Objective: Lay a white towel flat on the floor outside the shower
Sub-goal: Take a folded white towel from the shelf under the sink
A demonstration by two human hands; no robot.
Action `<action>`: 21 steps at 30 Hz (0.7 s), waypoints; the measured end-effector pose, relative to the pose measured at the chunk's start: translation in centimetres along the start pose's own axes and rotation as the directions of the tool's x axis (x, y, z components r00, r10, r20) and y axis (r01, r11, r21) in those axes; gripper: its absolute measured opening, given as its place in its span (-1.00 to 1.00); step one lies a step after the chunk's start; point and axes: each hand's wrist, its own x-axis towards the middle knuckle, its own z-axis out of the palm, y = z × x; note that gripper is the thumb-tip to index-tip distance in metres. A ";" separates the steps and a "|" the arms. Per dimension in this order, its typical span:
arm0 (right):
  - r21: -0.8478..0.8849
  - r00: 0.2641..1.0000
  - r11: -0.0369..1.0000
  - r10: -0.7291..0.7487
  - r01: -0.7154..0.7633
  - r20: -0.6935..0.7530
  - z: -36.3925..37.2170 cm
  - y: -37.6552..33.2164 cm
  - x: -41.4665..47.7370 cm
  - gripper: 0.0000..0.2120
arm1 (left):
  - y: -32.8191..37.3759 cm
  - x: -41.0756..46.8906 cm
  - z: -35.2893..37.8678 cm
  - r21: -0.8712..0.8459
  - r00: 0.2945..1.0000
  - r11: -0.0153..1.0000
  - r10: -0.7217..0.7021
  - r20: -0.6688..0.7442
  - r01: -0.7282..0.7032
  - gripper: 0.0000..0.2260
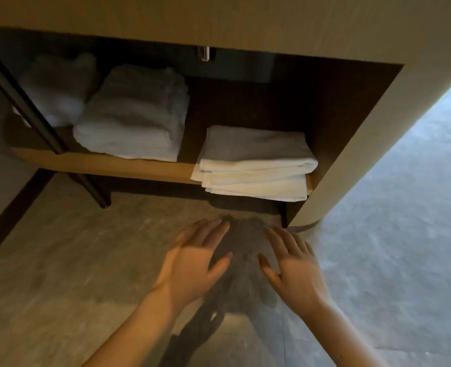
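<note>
A folded white towel (256, 165) lies at the right end of a low wooden shelf (129, 165) under a vanity, its front edge hanging slightly over the shelf lip. My left hand (192, 260) and my right hand (296, 266) are stretched out side by side over the floor just below that towel, palms down, fingers straight and spread. Neither hand touches the towel or holds anything.
A taller stack of folded white towels (134, 115) sits on the shelf's left part, with another pale bundle (57, 86) behind it. A dark metal leg (97, 192) stands at the left. The vanity's side panel (351, 160) borders the right; grey stone floor (394, 247) lies beyond.
</note>
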 end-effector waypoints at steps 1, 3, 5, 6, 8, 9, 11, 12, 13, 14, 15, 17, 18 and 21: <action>0.006 1.000 1.000 0.002 -0.002 -0.015 0.3 0.2 0.1 -0.48 | -0.3 0.1 0.5 -0.003 1.000 1.000 -0.002 -0.014 0.002 -0.46; 0.031 1.000 1.000 0.000 0.001 -0.024 0.1 0.5 0.6 -0.47 | -0.6 0.4 0.6 -0.017 0.999 1.000 -0.008 -0.045 0.008 -0.45; 0.075 1.000 0.997 0.001 0.001 -0.030 -0.9 0.4 1.2 -0.47 | -0.7 1.0 -0.2 -0.041 0.996 0.999 -0.001 -0.087 -0.003 -0.46; 0.094 0.999 0.996 0.006 -0.003 -0.038 -1.5 0.3 1.6 -0.47 | -0.7 1.3 -0.8 -0.062 0.994 0.998 0.000 -0.107 -0.007 -0.48; 0.151 0.998 0.988 0.030 -0.021 -0.060 -3.0 0.1 2.8 -0.48 | -0.8 2.6 -2.2 -0.091 0.991 0.996 -0.002 -0.131 -0.010 -0.50; 0.188 0.995 0.982 0.049 -0.032 -0.085 -3.7 0.0 3.8 -0.50 | -1.1 3.6 -2.9 -0.086 0.989 0.996 -0.001 -0.145 -0.011 -0.51; 0.225 0.982 0.974 0.075 -0.034 -0.175 -4.9 0.0 6.2 -0.51 | -1.6 5.7 -4.3 -0.070 0.982 0.998 -0.007 -0.187 -0.007 -0.51; 0.227 0.970 0.974 0.072 -0.018 -0.233 -5.5 0.2 7.6 -0.53 | -1.9 6.9 -5.0 -0.066 0.978 0.998 0.002 -0.209 -0.016 -0.53; 0.224 0.955 0.975 0.065 0.001 -0.289 -6.1 0.4 9.1 -0.57 | -2.1 8.1 -5.6 -0.061 0.973 0.997 0.028 -0.231 -0.043 -0.54; 0.216 0.939 0.976 0.061 0.014 -0.337 -6.5 0.7 10.5 -0.63 | -2.3 9.2 -5.9 -0.058 0.966 0.995 0.060 -0.252 -0.077 -0.55; 0.197 0.926 0.980 0.061 0.014 -0.373 -6.8 1.2 11.9 -0.67 | -2.4 10.3 -6.1 -0.061 0.960 0.993 0.081 -0.267 -0.100 -0.56; 0.154 0.923 0.988 0.078 -0.020 -0.376 -7.1 2.2 14.2 -0.69 | -2.5 12.1 -5.9 -0.076 0.959 0.993 0.064 -0.275 -0.088 -0.55; 0.135 0.932 0.990 0.081 -0.035 -0.353 -7.0 2.7 15.1 -0.67 | -2.5 12.9 -5.7 -0.081 0.962 0.994 0.046 -0.270 -0.070 -0.54; 0.118 0.963 0.990 0.103 -0.076 -0.248 -5.9 3.9 16.7 -0.62 | -3.0 14.7 -4.1 -0.055 0.972 0.996 0.062 -0.227 -0.076 -0.51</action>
